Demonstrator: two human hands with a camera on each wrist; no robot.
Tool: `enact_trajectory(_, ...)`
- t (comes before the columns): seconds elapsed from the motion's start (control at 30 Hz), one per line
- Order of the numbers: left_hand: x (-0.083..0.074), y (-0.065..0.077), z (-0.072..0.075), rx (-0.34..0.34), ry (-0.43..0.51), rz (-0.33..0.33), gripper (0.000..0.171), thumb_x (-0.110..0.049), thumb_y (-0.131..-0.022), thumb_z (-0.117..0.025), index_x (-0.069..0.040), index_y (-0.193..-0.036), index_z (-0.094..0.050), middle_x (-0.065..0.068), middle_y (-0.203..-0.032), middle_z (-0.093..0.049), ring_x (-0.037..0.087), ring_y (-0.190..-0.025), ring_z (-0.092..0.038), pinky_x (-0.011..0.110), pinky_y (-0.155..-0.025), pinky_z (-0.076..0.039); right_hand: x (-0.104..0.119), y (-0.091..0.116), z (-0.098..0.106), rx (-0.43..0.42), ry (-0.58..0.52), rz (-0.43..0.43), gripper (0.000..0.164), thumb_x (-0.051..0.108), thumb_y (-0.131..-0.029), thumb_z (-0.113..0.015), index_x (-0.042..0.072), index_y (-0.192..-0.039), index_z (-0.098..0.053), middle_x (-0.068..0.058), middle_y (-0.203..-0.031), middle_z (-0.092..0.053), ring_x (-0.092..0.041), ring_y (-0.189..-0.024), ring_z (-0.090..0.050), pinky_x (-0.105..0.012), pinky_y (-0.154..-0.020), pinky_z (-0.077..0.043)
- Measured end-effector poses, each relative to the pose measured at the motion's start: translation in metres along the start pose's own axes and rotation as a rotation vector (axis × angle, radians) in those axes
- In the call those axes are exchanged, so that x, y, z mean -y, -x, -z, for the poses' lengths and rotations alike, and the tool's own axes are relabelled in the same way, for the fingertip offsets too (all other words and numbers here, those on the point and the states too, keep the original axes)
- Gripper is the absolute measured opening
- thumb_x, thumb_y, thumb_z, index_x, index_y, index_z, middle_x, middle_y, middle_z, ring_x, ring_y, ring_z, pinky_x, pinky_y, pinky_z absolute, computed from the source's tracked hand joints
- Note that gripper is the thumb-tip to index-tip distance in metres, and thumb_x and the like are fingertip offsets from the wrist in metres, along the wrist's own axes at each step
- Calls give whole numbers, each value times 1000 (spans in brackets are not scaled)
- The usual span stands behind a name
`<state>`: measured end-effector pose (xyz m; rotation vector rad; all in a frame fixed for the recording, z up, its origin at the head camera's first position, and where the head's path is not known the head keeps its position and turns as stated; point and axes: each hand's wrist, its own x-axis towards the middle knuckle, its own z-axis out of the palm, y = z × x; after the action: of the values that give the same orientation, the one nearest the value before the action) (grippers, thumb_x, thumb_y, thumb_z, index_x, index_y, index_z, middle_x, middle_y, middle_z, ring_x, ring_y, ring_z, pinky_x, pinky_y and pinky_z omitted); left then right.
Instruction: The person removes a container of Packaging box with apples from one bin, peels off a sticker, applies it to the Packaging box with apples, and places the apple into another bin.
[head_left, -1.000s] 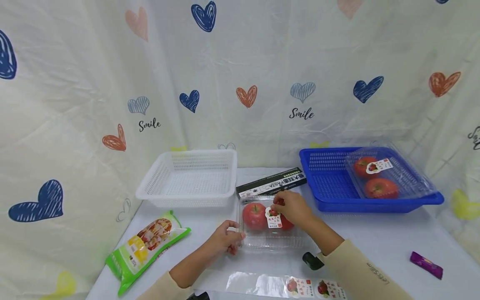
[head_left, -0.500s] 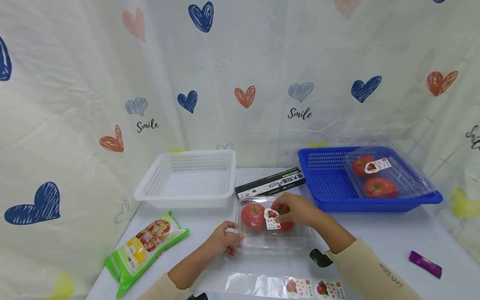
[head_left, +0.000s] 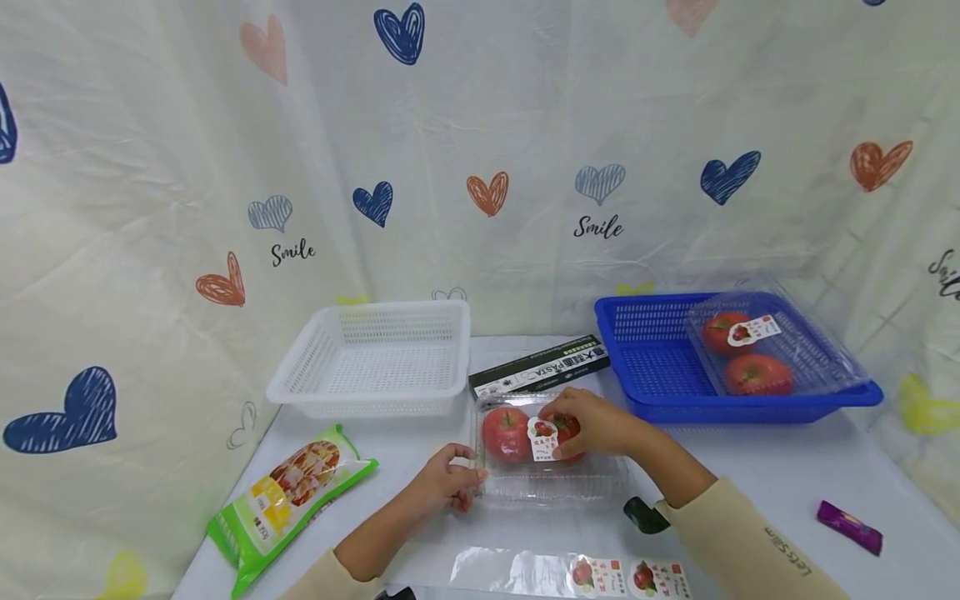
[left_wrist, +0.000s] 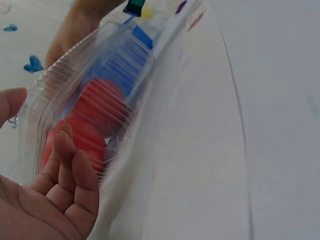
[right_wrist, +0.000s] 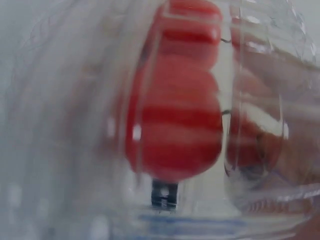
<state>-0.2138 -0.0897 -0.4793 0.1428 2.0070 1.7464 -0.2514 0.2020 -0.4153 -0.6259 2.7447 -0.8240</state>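
In the head view, a clear plastic clamshell box (head_left: pixel 525 487) with red apples (head_left: pixel 505 433) stands on the table. My left hand (head_left: pixel 446 479) holds its left edge near the front corner; in the left wrist view, curled fingers (left_wrist: pixel 75 185) lie against its ribbed side, with the thumb higher up. My right hand (head_left: pixel 592 425) reaches over the lid from the right. Its fingertips and thumb press on a white apple sticker (head_left: pixel 543 437) on the lid, partly covering the right apple. In the right wrist view, red apples (right_wrist: pixel 175 115) show blurred through the plastic.
A white basket (head_left: pixel 367 404) stands back left, and a blue basket (head_left: pixel 720 414) back right holds another boxed pair of apples (head_left: pixel 759 375). Around the box are a black pasta box (head_left: pixel 540 365), a green food bag (head_left: pixel 292 500), a purple packet (head_left: pixel 850 527) and a sticker strip (head_left: pixel 517 569).
My right thumb and fingers have moved down from the sticker's top edge, and the thumb now presses on its lower part. My left hand stays at the box's edge.
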Motion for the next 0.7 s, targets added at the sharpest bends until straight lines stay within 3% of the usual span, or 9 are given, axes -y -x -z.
enact_trajectory(0.47,2,-1,1,-6,17,-6,46,-24,-92,-69,-5,-124,-43,5,-75,-62,17,-59,-57,29,-60,-52,0,4,3,14,-12,-25,53,34,-72,-86,30,-120,-66,3,-116,-53,-24,-110,-48,-40,-81,-55)
enact_trajectory(0.7,9,6,-5,-21,31,-16,49,-36,-92,-68,-5,-121,-45,6,-76,-64,15,-55,-56,28,-55,-50,1,15,6,-44,11,10,54,35,-71,-87,27,-120,-67,-1,-122,-52,-26,-114,-47,-45,-86,-52)
